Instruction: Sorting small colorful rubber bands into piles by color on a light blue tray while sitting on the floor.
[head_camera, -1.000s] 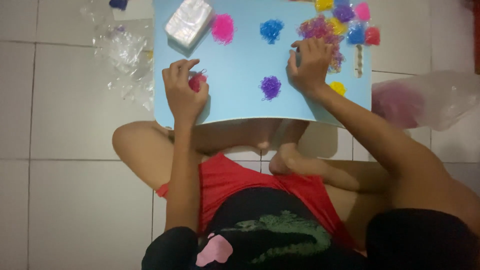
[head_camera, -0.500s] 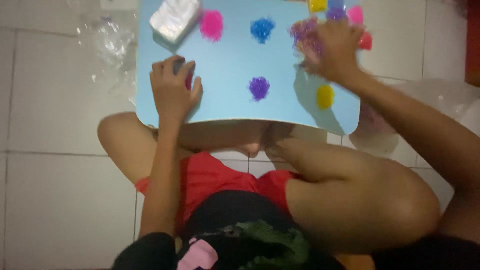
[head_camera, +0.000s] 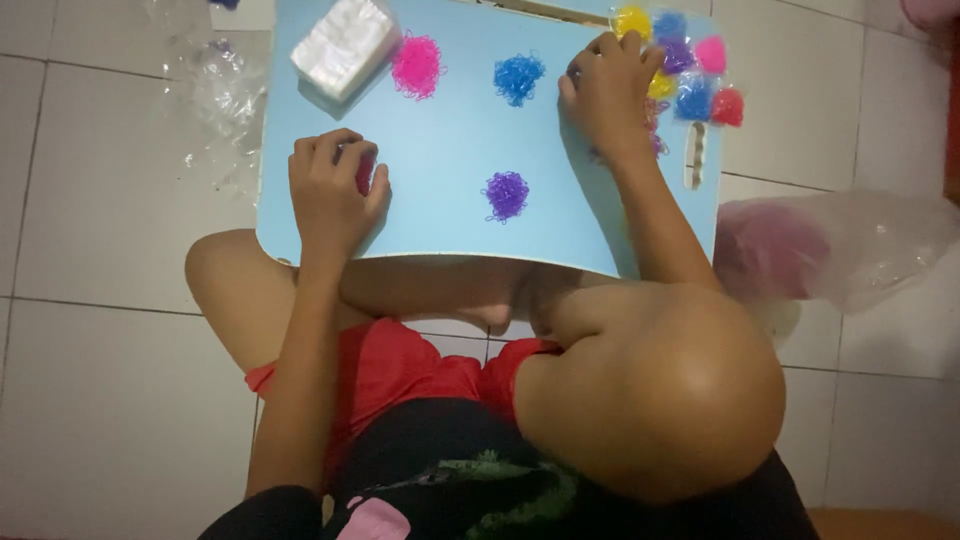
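sorted so far: pink pile (head_camera: 416, 66), blue pile (head_camera: 518, 77), purple pile (head_camera: 506, 194) on blue board (head_camera: 450, 140) | left hand (head_camera: 330, 195) pinching red bands (head_camera: 364, 172); right hand (head_camera: 605, 95) fingers curled on mixed heap (head_camera: 655, 115), grip unclear | mixed heap left to sort

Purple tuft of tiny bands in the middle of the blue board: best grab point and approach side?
Pinch the purple tuft across its middle, coming straight down from above. It lies as a low, loose, roundish heap flat on the blue board, with bare board all around it and neither the left hand nor the right hand near it, so a top-down pinch probably gathers most strands.
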